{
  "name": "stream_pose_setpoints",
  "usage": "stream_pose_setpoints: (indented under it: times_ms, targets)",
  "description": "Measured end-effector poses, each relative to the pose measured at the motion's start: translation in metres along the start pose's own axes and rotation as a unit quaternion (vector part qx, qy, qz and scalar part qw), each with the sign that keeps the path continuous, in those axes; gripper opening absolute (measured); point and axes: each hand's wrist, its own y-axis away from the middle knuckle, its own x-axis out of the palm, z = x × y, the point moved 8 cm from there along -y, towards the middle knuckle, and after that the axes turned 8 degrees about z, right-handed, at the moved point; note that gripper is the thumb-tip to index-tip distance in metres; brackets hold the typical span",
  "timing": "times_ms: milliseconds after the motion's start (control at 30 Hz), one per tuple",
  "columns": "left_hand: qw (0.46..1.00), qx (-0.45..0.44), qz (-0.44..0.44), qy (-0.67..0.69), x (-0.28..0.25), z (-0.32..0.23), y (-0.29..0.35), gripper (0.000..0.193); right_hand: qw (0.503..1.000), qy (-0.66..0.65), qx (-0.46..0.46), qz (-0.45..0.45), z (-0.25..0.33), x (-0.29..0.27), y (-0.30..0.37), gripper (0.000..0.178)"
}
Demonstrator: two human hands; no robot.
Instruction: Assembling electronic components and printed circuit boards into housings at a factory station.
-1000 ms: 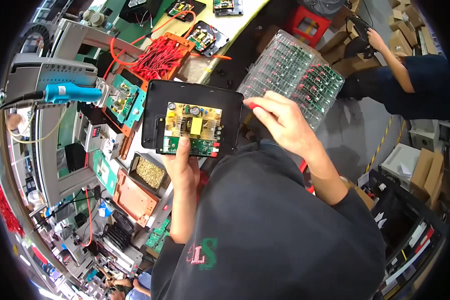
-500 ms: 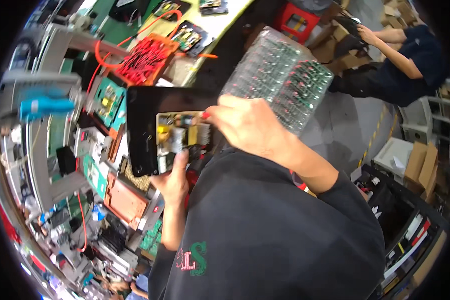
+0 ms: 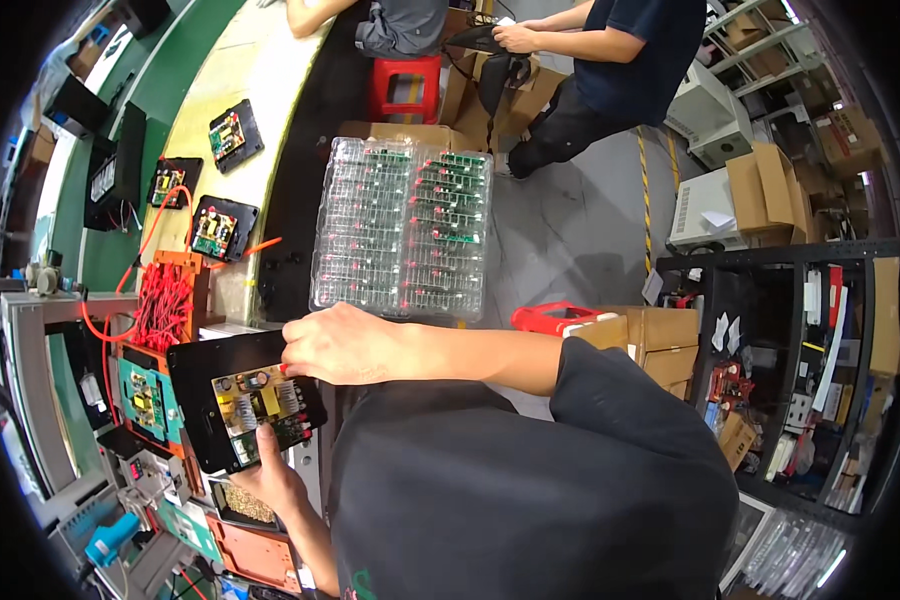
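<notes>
My left hand [image 3: 273, 482] grips a shallow black plastic housing [image 3: 192, 375] by its near edge, thumb laid over the board inside. That circuit board [image 3: 266, 408] carries a yellow transformer, metal heat sinks and several small parts. Over the board's far right corner, my right hand [image 3: 345, 345] has its fingertips pinched on a small red piece [image 3: 284, 369]. Most of the piece is hidden, so its kind cannot be told. The housing is tilted, held above the bench's edge.
A clear plastic tray [image 3: 320, 250] with green boards stands ahead. Left of it are a bin of red leads [image 3: 166, 300] and housings with boards [image 3: 233, 135] on the yellow bench. A red stool [image 3: 407, 90], a co-worker [image 3: 610, 60] and a black shelf rack [image 3: 800, 370] stand farther off.
The whole view has swung, so the tray now sits straight ahead and the housing lower left. Both hands keep hold, the right still pinching at the board's corner.
</notes>
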Motion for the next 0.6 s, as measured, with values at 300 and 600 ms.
stream_pose_setpoints:
  times_ms: [300,600]
  targets:
    - [0.977,-0.049,0.028,0.206,0.027,0.011,-0.001,0.053,0.846,-0.505,0.127,-0.113,-0.081,-0.023,0.061,0.045]
    - [0.941,-0.125,0.062,0.308,0.049,0.013,-0.007,0.047,0.788,-0.587,0.184,-0.012,-0.036,0.0,0.057,0.044]
